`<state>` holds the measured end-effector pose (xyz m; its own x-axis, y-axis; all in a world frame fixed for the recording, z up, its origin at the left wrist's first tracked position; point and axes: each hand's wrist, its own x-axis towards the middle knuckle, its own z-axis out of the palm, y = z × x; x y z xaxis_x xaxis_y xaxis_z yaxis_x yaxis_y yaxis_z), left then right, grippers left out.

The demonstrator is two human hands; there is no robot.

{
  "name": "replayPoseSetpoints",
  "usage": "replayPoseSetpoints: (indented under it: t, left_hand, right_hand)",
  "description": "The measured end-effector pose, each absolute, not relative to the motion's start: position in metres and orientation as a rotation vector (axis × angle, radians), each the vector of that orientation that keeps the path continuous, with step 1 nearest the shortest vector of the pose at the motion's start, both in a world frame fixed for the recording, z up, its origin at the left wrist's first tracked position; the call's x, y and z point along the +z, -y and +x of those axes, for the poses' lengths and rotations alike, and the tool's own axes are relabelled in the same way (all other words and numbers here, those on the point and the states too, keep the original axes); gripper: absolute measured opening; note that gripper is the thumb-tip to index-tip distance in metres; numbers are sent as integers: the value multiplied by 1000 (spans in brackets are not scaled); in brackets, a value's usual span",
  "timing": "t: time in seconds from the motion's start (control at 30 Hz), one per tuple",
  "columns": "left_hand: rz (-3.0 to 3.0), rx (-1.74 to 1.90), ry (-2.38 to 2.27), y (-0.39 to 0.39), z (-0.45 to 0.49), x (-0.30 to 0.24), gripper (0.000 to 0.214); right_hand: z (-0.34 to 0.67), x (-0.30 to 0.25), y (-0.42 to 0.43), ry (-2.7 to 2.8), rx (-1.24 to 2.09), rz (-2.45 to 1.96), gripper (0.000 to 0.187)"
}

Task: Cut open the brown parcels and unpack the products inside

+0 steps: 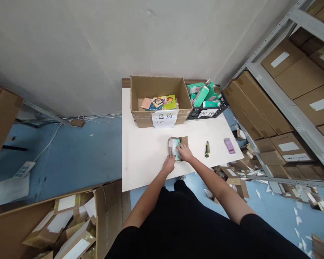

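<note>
A small opened cardboard parcel (pixel 184 141) lies on the white table (pixel 145 154) near its front edge, with a pale green and white item (pixel 175 146) showing inside. My left hand (pixel 169 166) grips the parcel's near left corner, fingers curled. My right hand (pixel 185 152) rests on top of the green item, fingers bent over it and pressing into the parcel. Both forearms reach forward from the bottom of the view.
A utility knife (pixel 207 149) and a small purple object (pixel 229 145) lie right of the parcel. A large labelled carton (pixel 159 99) of colourful items and a black crate (pixel 205 111) of green boxes stand at the table's back. Shelves of cartons (pixel 286 108) line the right; cardboard scraps litter the floor.
</note>
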<state>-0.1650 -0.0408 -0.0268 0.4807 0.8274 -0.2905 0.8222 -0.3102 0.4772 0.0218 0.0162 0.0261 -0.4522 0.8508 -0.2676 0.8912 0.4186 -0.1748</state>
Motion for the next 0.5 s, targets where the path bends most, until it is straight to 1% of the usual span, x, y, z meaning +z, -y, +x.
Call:
replayPoseSetpoints:
  t: [0.13,0.27,0.4,0.5]
  left_hand:
    - [2149,-26,-1348,41,-166,-24,43]
    - [2166,-37,-1319,40,-167,-23,42]
    - [2196,-39,-1232,37,-171,-24,37]
    - [2196,-56,-1177,31,-172,-26,35]
  right_hand:
    - [20,16,-17,-2480,-460,1481,88]
    - [18,15,-16,-2478,-408,1455,96]
    - [20,21,-17,-2587,-396,1346,90]
    - [25,27,-19,-2629,-372,1372,85]
